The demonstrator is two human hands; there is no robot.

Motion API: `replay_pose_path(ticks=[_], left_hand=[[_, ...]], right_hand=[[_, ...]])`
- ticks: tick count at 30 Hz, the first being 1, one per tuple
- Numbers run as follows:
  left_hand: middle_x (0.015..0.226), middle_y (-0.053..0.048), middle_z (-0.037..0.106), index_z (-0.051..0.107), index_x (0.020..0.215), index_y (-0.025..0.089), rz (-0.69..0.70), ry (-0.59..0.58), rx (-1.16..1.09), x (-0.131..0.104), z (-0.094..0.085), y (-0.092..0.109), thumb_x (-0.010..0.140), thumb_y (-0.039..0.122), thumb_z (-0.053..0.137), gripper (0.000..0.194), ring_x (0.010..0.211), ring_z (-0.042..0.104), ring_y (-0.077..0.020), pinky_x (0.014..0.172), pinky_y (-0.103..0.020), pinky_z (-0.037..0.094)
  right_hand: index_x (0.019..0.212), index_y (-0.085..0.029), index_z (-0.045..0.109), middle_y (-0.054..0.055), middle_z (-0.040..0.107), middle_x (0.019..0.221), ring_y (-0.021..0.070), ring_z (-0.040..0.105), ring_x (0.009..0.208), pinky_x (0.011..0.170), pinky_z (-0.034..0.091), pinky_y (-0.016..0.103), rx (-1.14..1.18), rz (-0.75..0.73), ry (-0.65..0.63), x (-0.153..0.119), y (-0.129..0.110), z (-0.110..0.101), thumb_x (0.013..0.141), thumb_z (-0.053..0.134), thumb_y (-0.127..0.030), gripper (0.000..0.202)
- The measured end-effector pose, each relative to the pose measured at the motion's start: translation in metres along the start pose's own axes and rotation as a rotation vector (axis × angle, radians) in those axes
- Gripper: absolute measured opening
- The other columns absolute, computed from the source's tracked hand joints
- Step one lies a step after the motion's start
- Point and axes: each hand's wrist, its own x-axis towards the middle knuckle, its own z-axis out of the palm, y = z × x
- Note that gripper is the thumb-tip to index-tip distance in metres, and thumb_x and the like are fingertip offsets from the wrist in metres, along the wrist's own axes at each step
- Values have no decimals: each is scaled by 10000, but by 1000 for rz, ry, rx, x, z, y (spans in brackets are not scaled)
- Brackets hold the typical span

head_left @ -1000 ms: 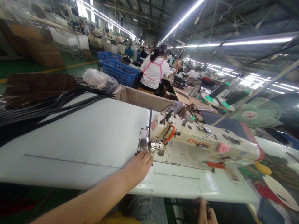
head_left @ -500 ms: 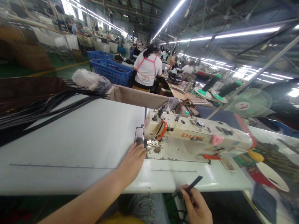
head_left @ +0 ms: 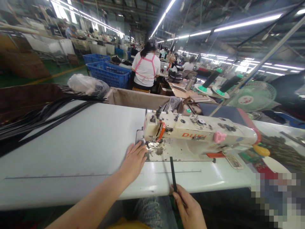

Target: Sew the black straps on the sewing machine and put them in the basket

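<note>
My left hand (head_left: 135,159) lies with its fingers spread on the machine bed, just left of the needle area of the white sewing machine (head_left: 200,130). Between the thumb and fingers of my right hand (head_left: 189,205), near the table's front edge, is a narrow black strip (head_left: 172,173). Its free end points up and away from me, over the front of the machine bed. Whether anything lies under my left fingertips cannot be made out.
Long black strips (head_left: 54,117) are heaped on the left of the white table (head_left: 95,140). Behind stand a fabric-lined bin (head_left: 135,98), blue baskets (head_left: 109,74) and a seated person (head_left: 146,70). Thread cones (head_left: 211,81) and a green fan (head_left: 252,97) are at the right.
My right hand has moved left and slightly forward with the black strip, which now stands more upright in view. My left hand stays by the needle area. The view has shifted slightly.
</note>
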Motion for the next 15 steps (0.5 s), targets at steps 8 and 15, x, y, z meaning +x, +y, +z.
replay_pose_path(ticks=[8,15], left_hand=[[1448,-72,658,676,1229,228,-35,-59,-92,4,0,-7,1006,189,488,294,1487,449,-281,1230,-608,322],[1341,-61,709,741,1097,245,-95,-58,-165,35,-4,-40,925,159,538,279,1421,517,-296,1214,-558,378]], right_hand=[[1278,-204,737,103,803,1165,232,779,1055,918,617,270,5,-13,-20,9,-12,19,1026,538,-387,370],[1321,-168,708,136,810,1084,253,785,977,883,625,310,-2,57,-31,23,-33,29,1035,480,-435,453]])
